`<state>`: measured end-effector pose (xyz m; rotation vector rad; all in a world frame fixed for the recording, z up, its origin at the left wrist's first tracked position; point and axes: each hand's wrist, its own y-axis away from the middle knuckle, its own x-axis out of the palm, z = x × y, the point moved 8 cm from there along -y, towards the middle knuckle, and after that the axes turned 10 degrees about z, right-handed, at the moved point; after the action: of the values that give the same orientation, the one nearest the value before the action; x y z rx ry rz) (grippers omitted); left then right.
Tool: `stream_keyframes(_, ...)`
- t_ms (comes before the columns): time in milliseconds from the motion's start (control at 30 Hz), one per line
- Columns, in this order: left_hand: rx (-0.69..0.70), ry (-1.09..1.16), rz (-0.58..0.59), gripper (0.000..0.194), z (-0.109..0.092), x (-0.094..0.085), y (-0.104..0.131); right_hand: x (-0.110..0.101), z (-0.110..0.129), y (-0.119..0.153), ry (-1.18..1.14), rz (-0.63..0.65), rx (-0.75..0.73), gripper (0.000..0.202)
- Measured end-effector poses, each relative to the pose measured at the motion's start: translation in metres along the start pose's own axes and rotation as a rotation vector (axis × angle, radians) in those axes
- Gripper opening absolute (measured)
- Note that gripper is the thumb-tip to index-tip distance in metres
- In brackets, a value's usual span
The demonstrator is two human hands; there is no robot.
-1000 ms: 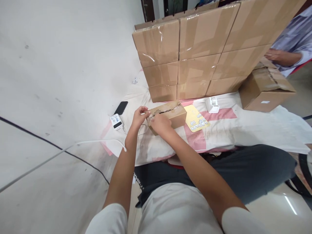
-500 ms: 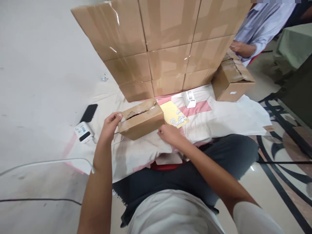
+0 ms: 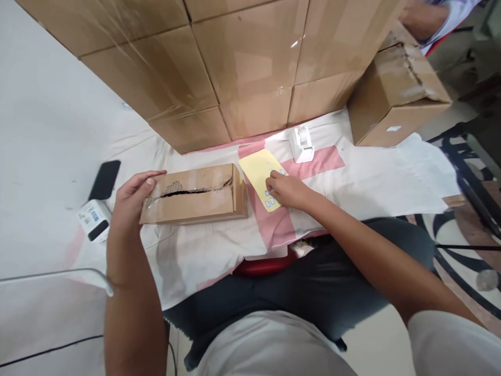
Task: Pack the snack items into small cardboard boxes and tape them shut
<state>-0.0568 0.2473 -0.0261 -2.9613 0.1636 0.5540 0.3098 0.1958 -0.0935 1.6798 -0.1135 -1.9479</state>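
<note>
My left hand (image 3: pixel 135 197) grips the left end of a small cardboard box (image 3: pixel 195 209), thumb on top. The box lies on the cloth, its taped top torn open along a ragged slit. To its right is a yellow sheet (image 3: pixel 256 169) bearing several small white stickers with dark outlines (image 3: pixel 271 201). Over the right side of this sheet is my right hand (image 3: pixel 287 190), fingers curled and their tips on or just above it. Whatever is between those fingertips, if anything, is hidden.
A white tape dispenser (image 3: pixel 302 146) stands behind the sheet. Stacked cardboard boxes (image 3: pixel 250 68) rise at the back, with another box (image 3: pixel 395 99) at right, near a co-worker's hand (image 3: pixel 425 20). A black phone (image 3: pixel 105 179) and white device (image 3: pixel 94 220) lie at left.
My right hand has left the box's right end and moved onto the yellow sheet. The box now lies flatter, still held by my left hand. The view has shifted closer.
</note>
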Motion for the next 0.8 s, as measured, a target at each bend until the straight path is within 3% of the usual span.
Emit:
stream_keyframes(433, 0.012, -0.01, -0.032, 0.033, 0.009, -0.009, -0.003, -0.009, 0.009, 0.009, 0.007, -0.063, -0.087, 0.021)
stream_keyframes(800, 0.004, -0.015, -0.042, 0.034, 0.012, -0.011, -0.005, -0.018, 0.015, 0.015, 0.041, -0.142, -0.107, 0.035)
